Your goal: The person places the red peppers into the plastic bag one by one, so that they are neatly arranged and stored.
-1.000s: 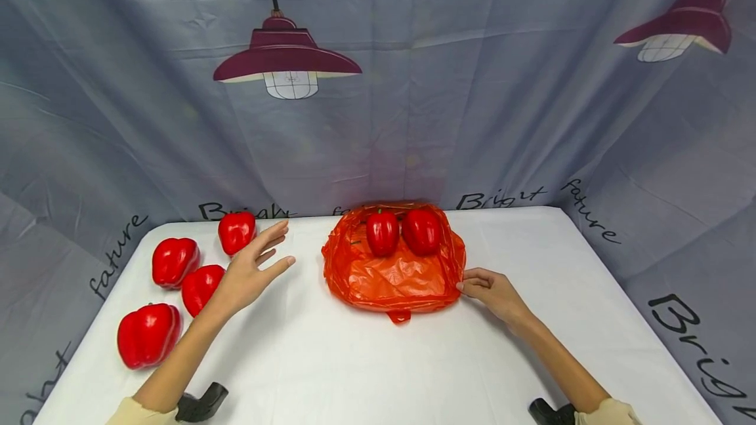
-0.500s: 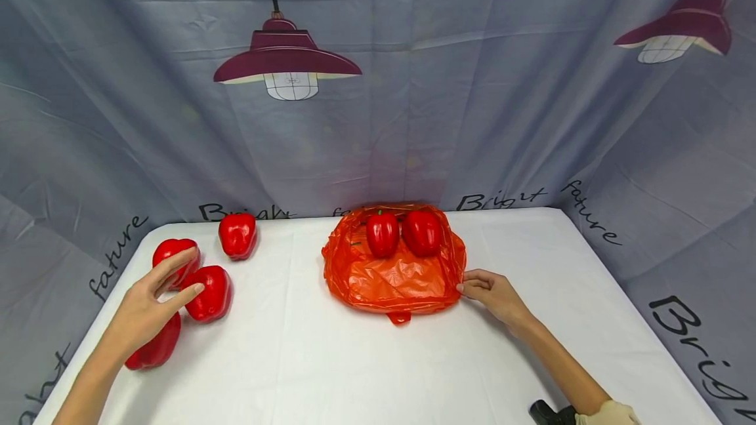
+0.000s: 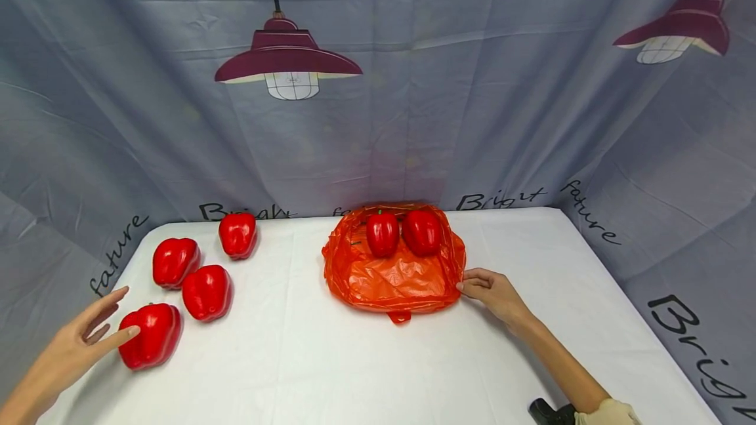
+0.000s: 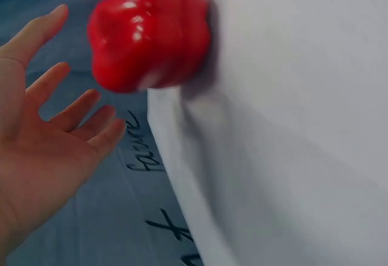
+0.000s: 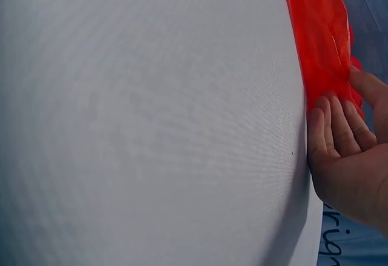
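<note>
My left hand [image 3: 73,349] hovers at the table's left edge, fingers spread, holding nothing. Nearest to it is the front red bell pepper [image 3: 150,336], which its thumb partly overlaps in the head view. The left wrist view has that hand [image 4: 51,136] apart from a shiny red bell pepper [image 4: 148,39]. At centre back lies an orange-red plastic bag [image 3: 384,287], mouth spread wide. Two red bell peppers, one narrower [image 3: 382,233] and one wider [image 3: 421,232], sit inside. My right hand [image 3: 495,295] pinches the bag's right rim between thumb and fingers, as the right wrist view confirms.
Three more red bell peppers, a middle one [image 3: 207,292], a left one [image 3: 176,262] and a rear one [image 3: 237,235], lie on the left of the white-covered table [image 3: 354,372]. A grey printed curtain [image 3: 390,117] hangs close behind and along both sides.
My left hand has swept left and toward me, from beside the rear pepper, across the group, to the front pepper. The right hand, the bag and all the peppers have stayed put.
</note>
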Demonstrator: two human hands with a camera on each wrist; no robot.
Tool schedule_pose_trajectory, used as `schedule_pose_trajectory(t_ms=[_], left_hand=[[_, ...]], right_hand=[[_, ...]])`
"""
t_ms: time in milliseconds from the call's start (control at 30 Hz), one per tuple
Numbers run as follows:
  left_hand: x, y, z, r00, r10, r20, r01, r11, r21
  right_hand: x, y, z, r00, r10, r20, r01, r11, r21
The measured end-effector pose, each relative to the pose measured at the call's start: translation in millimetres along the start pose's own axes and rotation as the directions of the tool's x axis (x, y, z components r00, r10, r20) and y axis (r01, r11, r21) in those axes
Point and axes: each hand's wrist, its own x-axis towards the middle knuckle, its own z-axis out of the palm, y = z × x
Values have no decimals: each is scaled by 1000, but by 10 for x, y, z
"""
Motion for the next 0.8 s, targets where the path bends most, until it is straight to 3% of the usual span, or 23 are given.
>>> schedule_pose_trajectory(t_ms=[100,300,800], left_hand=[[22,-64,-11,997,-58,59,59,998,-13],[60,-138,13,972,-177,152,188,980,-67],[75,-140,131,934,-284,217,311,945,-103]], right_hand=[[-1,4,-2,1000,5,0,-5,1000,1],[-2,-8,-9,1000,10,-4,-10,1000,-2],[-10,-15,6,1000,-4,-5,4,1000,6]])
